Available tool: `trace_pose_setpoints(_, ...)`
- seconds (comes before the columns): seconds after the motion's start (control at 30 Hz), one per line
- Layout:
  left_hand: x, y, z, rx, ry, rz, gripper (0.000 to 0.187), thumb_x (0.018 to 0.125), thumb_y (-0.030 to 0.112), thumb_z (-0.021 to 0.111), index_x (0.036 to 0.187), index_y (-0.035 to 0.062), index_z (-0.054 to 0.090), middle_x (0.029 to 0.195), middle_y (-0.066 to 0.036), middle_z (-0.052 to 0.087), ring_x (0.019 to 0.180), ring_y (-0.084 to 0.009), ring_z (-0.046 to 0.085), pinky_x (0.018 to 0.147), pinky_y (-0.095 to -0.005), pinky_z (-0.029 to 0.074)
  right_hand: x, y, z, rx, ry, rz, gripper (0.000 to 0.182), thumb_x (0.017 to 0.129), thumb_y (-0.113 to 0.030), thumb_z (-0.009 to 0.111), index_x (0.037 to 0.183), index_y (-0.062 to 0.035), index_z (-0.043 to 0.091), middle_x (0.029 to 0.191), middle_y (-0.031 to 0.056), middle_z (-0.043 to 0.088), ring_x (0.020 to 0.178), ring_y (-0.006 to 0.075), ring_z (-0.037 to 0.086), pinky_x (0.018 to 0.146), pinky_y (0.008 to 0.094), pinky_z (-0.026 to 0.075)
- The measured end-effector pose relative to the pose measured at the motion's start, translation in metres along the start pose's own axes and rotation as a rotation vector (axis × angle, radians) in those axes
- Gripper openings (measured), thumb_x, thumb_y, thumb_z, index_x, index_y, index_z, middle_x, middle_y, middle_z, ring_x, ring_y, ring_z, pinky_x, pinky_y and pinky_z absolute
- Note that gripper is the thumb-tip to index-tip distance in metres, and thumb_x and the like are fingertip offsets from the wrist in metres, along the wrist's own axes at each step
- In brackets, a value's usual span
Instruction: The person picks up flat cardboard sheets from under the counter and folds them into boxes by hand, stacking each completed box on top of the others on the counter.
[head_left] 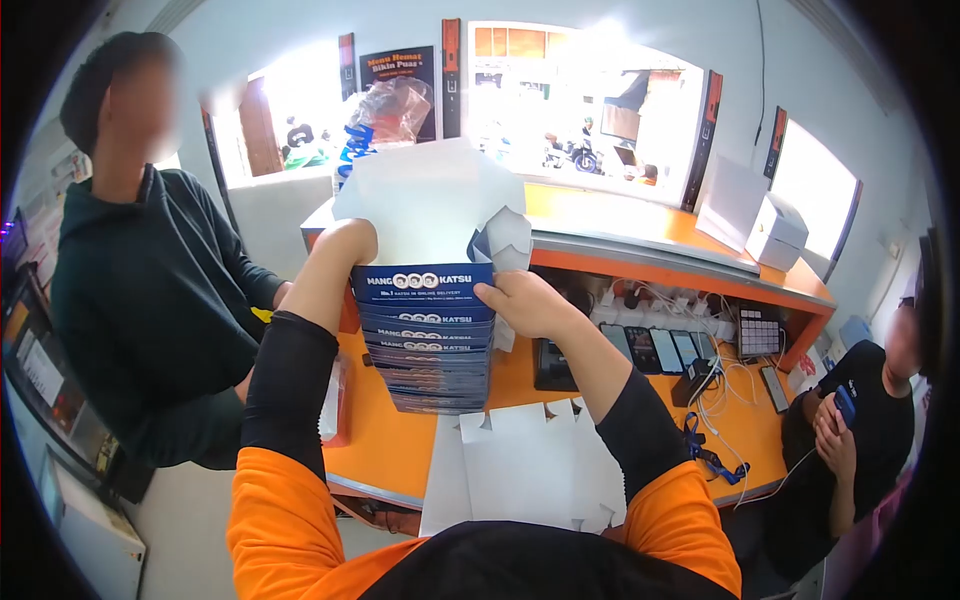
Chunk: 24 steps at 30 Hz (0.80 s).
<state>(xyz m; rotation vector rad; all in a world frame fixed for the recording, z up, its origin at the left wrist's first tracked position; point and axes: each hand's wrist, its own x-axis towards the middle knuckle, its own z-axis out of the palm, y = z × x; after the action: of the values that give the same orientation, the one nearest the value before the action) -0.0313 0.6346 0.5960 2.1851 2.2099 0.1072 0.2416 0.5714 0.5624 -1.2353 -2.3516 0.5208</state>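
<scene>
Holding blue box, left hand seemingly inside

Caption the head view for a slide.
Left hand and right hand on the open box atop a tall blue stack, over an orange counter.

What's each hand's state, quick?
Left hand: at the top box, fingers hidden, grip can't be told.
Right hand: closed on its corner, thumb in front.

A takeaway food shop: the boxes read "KATSU No.1 Katsu in online delivery"; behind them are a "Menu Hemat" poster and street-facing windows, and right of them, phones.
</scene>
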Motion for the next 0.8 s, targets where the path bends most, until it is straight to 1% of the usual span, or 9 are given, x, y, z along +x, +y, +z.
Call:
trace_pose_setpoints(0.1,0.006,-0.009,0.001,0.001,-0.006,0.019,0.019,0.074,0.015,0.059,0.083,-0.0011,0.065,0.082,-0.011,0.065,0.073,-0.0242,0.063,0.066,-0.0376,0.052,-0.001,-0.002,0.004,-0.190,0.085,-0.079,0.040,0.085,-0.033,0.048,0.082,0.0045,0.061,0.088,0.0240,0.059,0.086,0.0373,0.056,0.077,0.0410,0.044)
trace_pose_setpoints(0.2,0.009,-0.017,0.004,-0.008,-0.019,0.030,0.018,0.074,0.014,0.058,0.082,-0.0010,0.065,0.082,-0.011,0.065,0.073,-0.0244,0.063,0.066,-0.0374,0.052,0.005,0.008,0.025,-0.196,0.247,-0.178,0.039,0.083,-0.033,0.052,0.072,0.0037,0.061,0.081,0.0216,0.059,0.081,0.0363,0.056,0.074,0.0423,0.044)
trace_pose_setpoints(0.23,0.010,-0.019,0.004,-0.009,-0.019,0.035,0.018,0.073,0.014,0.058,0.082,-0.0009,0.065,0.082,-0.012,0.065,0.073,-0.0244,0.063,0.066,-0.0373,0.052,0.005,0.008,0.026,-0.218,0.192,-0.146,0.041,0.083,-0.035,0.052,0.077,0.0040,0.063,0.083,0.0198,0.059,0.083,0.0337,0.057,0.075,0.0409,0.044)
trace_pose_setpoints(0.33,0.013,-0.020,0.005,0.006,-0.027,0.044,0.017,0.073,0.013,0.058,0.081,-0.0008,0.065,0.081,-0.012,0.065,0.073,-0.0247,0.063,0.066,-0.0371,0.052,-0.004,-0.002,0.018,-0.196,0.082,-0.069,0.043,0.084,-0.037,0.051,0.082,0.0043,0.064,0.092,0.0179,0.058,0.088,0.0303,0.056,0.076,0.0396,0.044)
trace_pose_setpoints(0.37,0.014,-0.020,0.006,0.008,-0.031,0.049,0.017,0.073,0.013,0.058,0.081,-0.0007,0.065,0.081,-0.012,0.065,0.073,-0.0247,0.063,0.066,-0.0370,0.052,-0.009,-0.007,0.018,-0.205,0.025,0.000,0.045,0.085,-0.038,0.051,0.089,0.0042,0.064,0.102,0.0161,0.054,0.095,0.0277,0.054,0.078,0.0372,0.044)
trace_pose_setpoints(0.57,0.012,-0.023,0.009,0.025,-0.028,0.060,0.016,0.072,0.011,0.058,0.080,-0.0004,0.066,0.081,-0.013,0.065,0.074,-0.0251,0.063,0.066,-0.0365,0.051,-0.007,0.016,0.047,0.005,0.388,-0.154,0.046,0.081,-0.041,0.055,0.095,0.0030,0.060,0.110,0.0166,0.048,0.101,0.0306,0.050,0.085,0.0363,0.042)
trace_pose_setpoints(0.67,0.009,-0.025,0.011,0.034,-0.024,0.068,0.015,0.072,0.010,0.057,0.079,-0.0003,0.066,0.081,-0.013,0.065,0.074,-0.0254,0.063,0.066,-0.0363,0.051,0.017,0.025,0.042,0.200,0.679,-0.330,0.046,0.080,-0.040,0.056,0.099,0.0021,0.056,0.113,0.0174,0.047,0.108,0.0326,0.046,0.091,0.0381,0.037)
trace_pose_setpoints(0.7,0.007,-0.026,0.012,0.036,-0.022,0.073,0.015,0.072,0.010,0.057,0.079,-0.0003,0.066,0.081,-0.013,0.065,0.074,-0.0254,0.063,0.066,-0.0362,0.051,0.020,0.020,0.039,0.244,0.673,-0.359,0.042,0.082,-0.037,0.055,0.103,0.0001,0.055,0.116,0.0168,0.048,0.117,0.0334,0.039,0.096,0.0385,0.032)
trace_pose_setpoints(0.8,0.001,-0.026,0.016,0.050,-0.006,0.083,0.014,0.072,0.009,0.057,0.078,-0.0001,0.066,0.081,-0.013,0.065,0.074,-0.0256,0.063,0.066,-0.0360,0.051,0.040,0.028,0.042,0.245,0.419,-0.396,0.038,0.083,-0.035,0.054,0.101,-0.0013,0.057,0.116,0.0155,0.051,0.123,0.0335,0.034,0.098,0.0379,0.030)
